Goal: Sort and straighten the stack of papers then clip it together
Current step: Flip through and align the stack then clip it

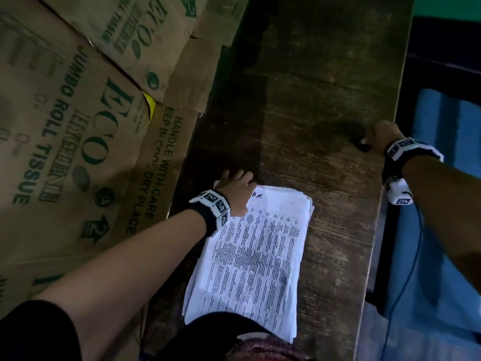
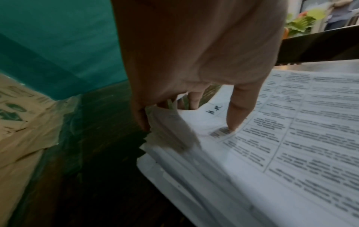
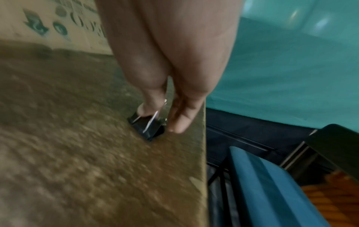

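A stack of printed papers (image 1: 255, 256) lies slightly fanned on the dark wooden table (image 1: 312, 87), near me. My left hand (image 1: 235, 182) is at the stack's far left corner. In the left wrist view my left hand (image 2: 186, 122) has its thumb against the stack's (image 2: 291, 138) side edge, where a few sheets curl up, and one finger presses on the top sheet. My right hand (image 1: 372, 140) is at the table's right edge, pinching a black binder clip (image 1: 361, 146). In the right wrist view the clip (image 3: 147, 127) rests on the table under my right hand (image 3: 162, 119).
Brown cardboard boxes (image 1: 78, 126) stand along the table's left side, close to the papers. The table's right edge (image 1: 385, 204) drops off to a blue seat (image 1: 447, 204). A thin cable (image 1: 406, 282) hangs from my right wrist.
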`<state>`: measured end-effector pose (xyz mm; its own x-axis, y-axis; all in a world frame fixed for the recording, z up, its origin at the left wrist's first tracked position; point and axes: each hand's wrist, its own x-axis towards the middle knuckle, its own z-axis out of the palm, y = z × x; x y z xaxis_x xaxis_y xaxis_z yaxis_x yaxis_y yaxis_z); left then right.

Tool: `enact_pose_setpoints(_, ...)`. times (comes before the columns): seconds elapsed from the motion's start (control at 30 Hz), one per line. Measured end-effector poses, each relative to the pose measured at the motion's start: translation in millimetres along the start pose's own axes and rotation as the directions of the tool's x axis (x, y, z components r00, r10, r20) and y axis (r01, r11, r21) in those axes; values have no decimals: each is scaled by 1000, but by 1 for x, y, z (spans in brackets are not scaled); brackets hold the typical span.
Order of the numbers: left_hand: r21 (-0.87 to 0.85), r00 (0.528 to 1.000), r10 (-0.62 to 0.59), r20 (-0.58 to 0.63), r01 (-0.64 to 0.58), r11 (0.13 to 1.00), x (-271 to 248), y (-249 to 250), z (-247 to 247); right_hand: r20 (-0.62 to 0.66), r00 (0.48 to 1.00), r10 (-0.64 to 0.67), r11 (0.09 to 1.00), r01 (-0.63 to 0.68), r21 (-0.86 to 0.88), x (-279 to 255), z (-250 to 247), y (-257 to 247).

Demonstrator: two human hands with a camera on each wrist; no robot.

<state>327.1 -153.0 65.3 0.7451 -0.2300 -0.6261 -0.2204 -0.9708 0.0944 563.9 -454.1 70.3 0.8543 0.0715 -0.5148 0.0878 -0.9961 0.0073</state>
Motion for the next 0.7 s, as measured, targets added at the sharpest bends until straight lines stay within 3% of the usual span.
enact_pose_setpoints(0.17, -54, 1000, -4, -6, 3, 999, 3, -1, -6, 12, 989, -149, 984, 147, 100, -30, -3, -24)
enact_pose_setpoints(0.37, -162, 992, -56, 112, 74, 984, 14, -2, -18, 59, 951, -303, 892, 262, 368, -88, 21, -84)
enact_pose_setpoints(0.57, -377, 990, -11, 140, 64, 924, 16, -21, -23, 151, 893, -424, 893, 384, 232, -125, 52, -137)
enact_pose_setpoints(0.7, -424, 993, 19, 114, 31, 905, 13, -30, -25, 151, 877, -456, 888, 437, 144, -141, 56, -166)
